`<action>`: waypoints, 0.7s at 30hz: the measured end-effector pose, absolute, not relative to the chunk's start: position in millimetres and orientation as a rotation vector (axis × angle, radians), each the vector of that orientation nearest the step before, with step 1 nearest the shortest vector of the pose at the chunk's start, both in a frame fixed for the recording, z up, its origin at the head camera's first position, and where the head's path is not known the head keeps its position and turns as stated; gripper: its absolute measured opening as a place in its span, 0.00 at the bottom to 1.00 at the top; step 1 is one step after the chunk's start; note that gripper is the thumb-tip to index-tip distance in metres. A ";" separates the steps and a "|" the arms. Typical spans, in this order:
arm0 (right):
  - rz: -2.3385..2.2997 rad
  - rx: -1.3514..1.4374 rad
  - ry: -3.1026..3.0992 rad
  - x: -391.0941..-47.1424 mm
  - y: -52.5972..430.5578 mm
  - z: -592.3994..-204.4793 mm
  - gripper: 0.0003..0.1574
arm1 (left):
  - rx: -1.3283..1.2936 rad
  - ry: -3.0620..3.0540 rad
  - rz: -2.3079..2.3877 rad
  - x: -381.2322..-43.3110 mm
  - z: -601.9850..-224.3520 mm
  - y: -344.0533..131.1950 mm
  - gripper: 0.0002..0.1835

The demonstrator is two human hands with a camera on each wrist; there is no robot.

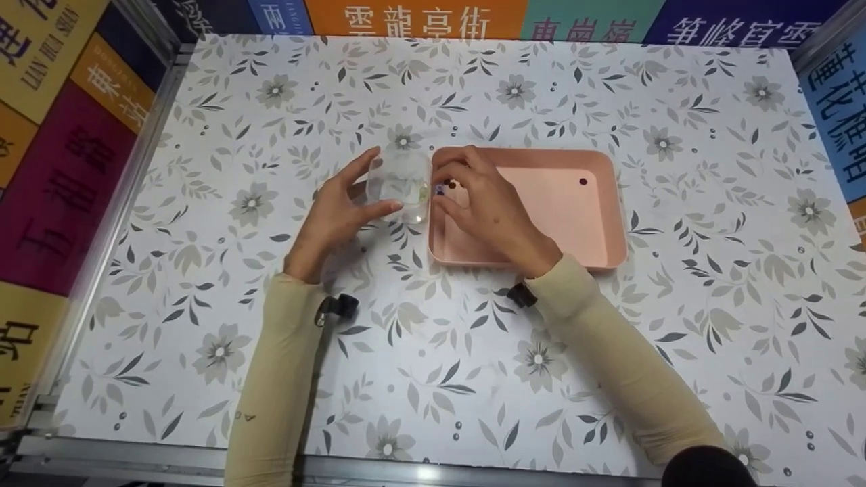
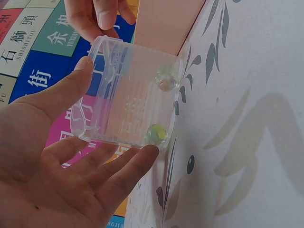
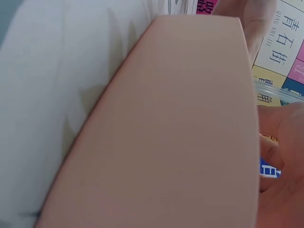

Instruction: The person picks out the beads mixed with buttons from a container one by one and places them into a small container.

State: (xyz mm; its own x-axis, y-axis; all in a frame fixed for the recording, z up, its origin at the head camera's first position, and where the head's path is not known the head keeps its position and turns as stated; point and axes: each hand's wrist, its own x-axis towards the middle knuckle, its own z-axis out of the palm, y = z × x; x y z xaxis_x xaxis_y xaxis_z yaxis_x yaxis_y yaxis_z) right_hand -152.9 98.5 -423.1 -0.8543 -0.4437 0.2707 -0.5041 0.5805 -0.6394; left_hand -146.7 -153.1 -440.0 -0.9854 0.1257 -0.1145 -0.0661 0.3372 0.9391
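My left hand holds a clear plastic box by its sides, thumb on one side and fingers on the other. The box is tilted toward the pink tray. Marbles with green and yellow tints show inside it in the left wrist view. Over the left end of the tray is my right hand, its fingers curled and its thumb and forefinger about a small bluish marble. Dark marbles lie close to these fingertips. In the right wrist view the tray wall hides most of the right hand.
The pink tray stands on the table with a flowered white cover, right beside the box. One dark marble lies toward its right end. Panels with large printed characters border the table at the back and sides.
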 end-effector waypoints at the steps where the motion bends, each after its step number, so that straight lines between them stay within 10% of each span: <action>1: 1.140 0.801 -2.732 -153.6 99.9 -422.7 0.10 | 0.055 2.426 1.719 -146.6 -440.1 -153.2 0.50; 21: 0.976 0.541 -2.888 -172.2 132.5 -414.5 0.13 | 0.014 2.429 1.662 -145.7 -438.5 -153.3 0.51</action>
State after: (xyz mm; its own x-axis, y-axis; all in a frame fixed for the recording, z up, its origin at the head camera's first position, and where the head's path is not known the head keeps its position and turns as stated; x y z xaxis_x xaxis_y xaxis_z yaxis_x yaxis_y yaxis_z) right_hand -172.2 132.5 -414.5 -0.9378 -0.3118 0.1524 -0.3403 0.7403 -0.5798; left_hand -145.7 -153.3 -438.5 -0.9803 0.1193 -0.1572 -0.1033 0.3688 0.9237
